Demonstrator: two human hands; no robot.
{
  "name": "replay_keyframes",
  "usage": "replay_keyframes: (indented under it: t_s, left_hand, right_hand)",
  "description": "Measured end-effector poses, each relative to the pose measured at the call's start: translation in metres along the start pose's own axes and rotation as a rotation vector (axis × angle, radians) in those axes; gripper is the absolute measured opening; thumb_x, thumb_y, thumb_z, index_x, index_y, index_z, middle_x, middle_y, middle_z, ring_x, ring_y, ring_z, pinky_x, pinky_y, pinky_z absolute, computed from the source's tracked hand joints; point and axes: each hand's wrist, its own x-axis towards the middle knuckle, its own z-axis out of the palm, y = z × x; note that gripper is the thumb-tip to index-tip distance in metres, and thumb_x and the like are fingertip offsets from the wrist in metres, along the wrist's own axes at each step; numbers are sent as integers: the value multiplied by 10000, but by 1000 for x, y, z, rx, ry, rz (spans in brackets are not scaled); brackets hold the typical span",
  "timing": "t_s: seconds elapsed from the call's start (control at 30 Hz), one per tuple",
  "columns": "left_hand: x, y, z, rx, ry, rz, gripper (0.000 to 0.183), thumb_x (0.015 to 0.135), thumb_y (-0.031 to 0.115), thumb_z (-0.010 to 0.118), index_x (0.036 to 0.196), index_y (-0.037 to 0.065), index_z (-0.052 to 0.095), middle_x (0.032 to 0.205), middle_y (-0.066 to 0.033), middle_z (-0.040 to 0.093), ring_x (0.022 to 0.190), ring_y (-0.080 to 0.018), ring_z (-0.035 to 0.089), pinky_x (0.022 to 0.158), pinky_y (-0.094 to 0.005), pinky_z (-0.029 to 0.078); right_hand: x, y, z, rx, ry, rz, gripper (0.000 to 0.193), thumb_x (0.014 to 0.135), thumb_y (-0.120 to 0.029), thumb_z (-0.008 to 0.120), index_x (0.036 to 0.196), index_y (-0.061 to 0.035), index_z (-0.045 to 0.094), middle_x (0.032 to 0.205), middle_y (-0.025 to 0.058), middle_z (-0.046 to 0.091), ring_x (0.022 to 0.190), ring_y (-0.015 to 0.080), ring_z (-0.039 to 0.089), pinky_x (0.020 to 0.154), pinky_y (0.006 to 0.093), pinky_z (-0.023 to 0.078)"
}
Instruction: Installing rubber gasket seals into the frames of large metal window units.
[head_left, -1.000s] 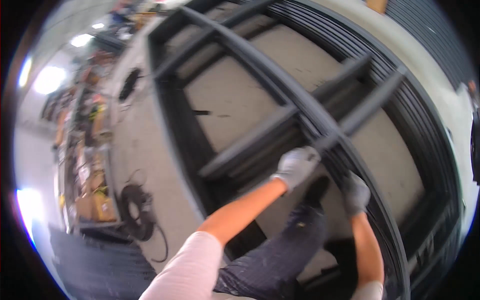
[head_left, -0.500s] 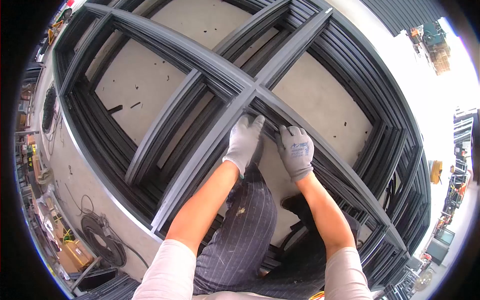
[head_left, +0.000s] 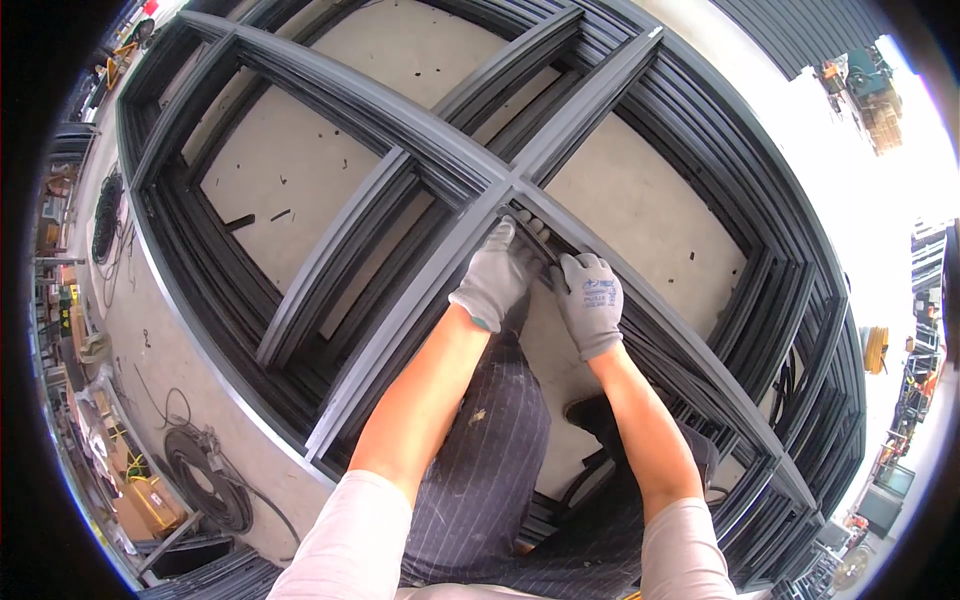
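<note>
Both of my hands wear grey gloves and work at the inner corner of a crossing in a dark grey metal window frame. My left hand is closed, its thumb on top and its fingers around a thin black strip just below the crossing. My right hand pinches the lower end of the same strip, beside the bar that runs down to the right. Between the hands the strip lies along the inner edge of that bar. What exactly the fingertips press on is partly hidden.
Several similar frames are stacked beneath, their bars reaching around my legs. Dark offcuts lie on the concrete floor. A coiled black hose is at the lower left, near shelves with cardboard boxes. Yellow coils stand at the right.
My left hand has turned, its fingers now reaching over the black strip close to the crossing. My right hand has barely moved. The view has shifted slightly.
</note>
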Motion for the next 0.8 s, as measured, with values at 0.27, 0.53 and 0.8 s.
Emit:
replay_keyframes:
  t_s: [0.27,0.53,0.8]
  left_hand:
    - [3,4,-3,-116,55,43,263,983,323,538,1053,78,605,963,-75,636,933,-261,599,922,-450,480]
    - [-9,7,10,980,-375,381,201,970,96,420,1042,60,604,969,-53,623,941,-167,590,877,-277,496]
    - [-11,48,56,570,-737,-188,336,1025,290,445,1191,24,568,1145,-110,609,1060,-195,583,1051,-348,435]
  right_hand:
    - [-38,-23,-81,135,121,-49,236,818,-159,651,1029,-53,645,1013,132,664,915,327,626,790,419,506]
    - [-223,-2,-208,56,344,353,256,798,-62,686,1051,-24,675,996,136,681,877,317,652,778,397,524]
    - [-566,22,-234,-329,236,1387,222,864,-130,614,1065,-53,671,995,171,690,931,343,656,826,394,514]
